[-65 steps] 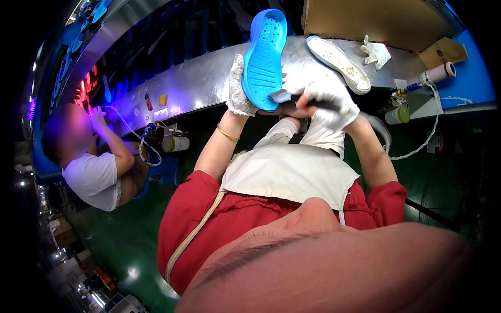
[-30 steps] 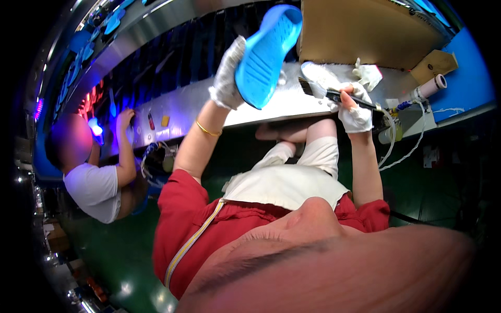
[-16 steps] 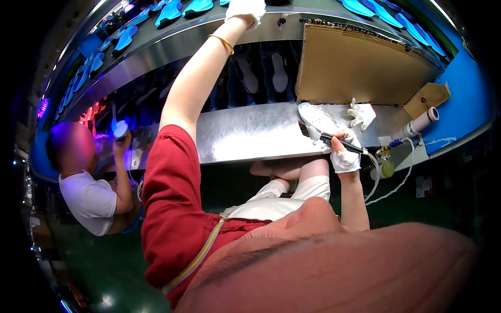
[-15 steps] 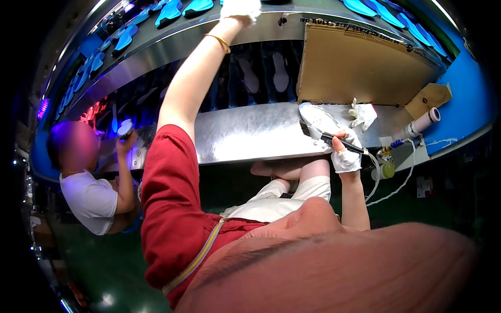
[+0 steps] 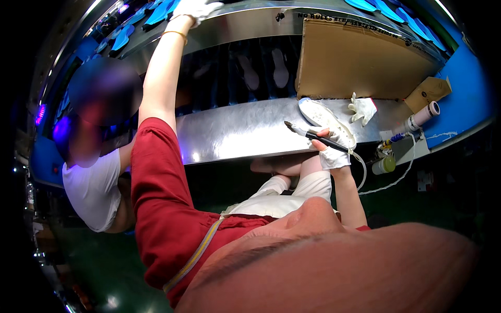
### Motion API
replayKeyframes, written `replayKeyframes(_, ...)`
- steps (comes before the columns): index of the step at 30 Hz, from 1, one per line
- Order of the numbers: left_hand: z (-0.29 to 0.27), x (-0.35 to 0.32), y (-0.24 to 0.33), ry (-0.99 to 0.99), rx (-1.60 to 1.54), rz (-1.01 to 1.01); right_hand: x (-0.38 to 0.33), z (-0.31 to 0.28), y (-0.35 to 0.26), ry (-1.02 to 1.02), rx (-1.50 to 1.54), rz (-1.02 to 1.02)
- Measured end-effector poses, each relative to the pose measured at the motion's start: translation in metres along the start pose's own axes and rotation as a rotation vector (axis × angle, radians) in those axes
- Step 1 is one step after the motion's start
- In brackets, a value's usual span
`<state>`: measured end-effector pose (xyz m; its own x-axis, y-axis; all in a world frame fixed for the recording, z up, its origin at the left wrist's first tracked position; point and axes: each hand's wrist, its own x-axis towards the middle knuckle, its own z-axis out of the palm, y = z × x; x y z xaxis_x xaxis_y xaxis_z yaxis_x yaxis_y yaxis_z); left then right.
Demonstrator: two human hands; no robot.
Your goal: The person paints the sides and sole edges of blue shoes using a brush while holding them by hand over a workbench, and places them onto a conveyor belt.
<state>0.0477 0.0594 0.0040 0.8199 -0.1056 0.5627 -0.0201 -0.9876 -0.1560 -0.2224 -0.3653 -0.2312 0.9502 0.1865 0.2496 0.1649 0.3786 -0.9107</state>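
Observation:
My left hand [image 5: 195, 11], in a white glove, reaches over the upper conveyor's metal edge. Its visible fingers stretch out to the right, beside a blue shoe-shaped piece [image 5: 160, 12]; the picture's top edge cuts off part of the hand. In a fingertip-free white glove, my right hand [image 5: 336, 152] grips a black-handled brush [image 5: 327, 142] with a pale tube at its rear end. The dark bristles point left, above the metal bench [image 5: 224, 133]. Just behind this hand lies a long, sole-shaped shallow piece [image 5: 315, 110], whitish inside with a blue tip, partly covered by the hand.
A white glove [image 5: 362, 108] lies on the bench by a large cardboard sheet [image 5: 365, 62]. At right are a pale cylinder [image 5: 427, 116] and a green-ended container [image 5: 385, 165]. Soles [image 5: 280, 68] sit on a lower shelf. A co-worker [image 5: 96, 182] leans in at left.
My left hand has moved left along the conveyor edge. My right hand has shifted slightly left, turning the brush tip out over the bench. The co-worker has leaned closer to the bench.

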Motion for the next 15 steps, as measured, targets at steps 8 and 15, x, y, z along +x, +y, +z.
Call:
replayKeyframes(8, -0.048, -0.058, 0.082, 0.358, -0.359, 0.183, -0.020, 0.007, 0.000, -0.033, -0.301, -0.037)
replayKeyframes(15, -0.124, -0.164, 0.085, 0.995, -0.857, 0.164, -0.024, -0.013, 0.021, 0.045, -0.329, -0.075)
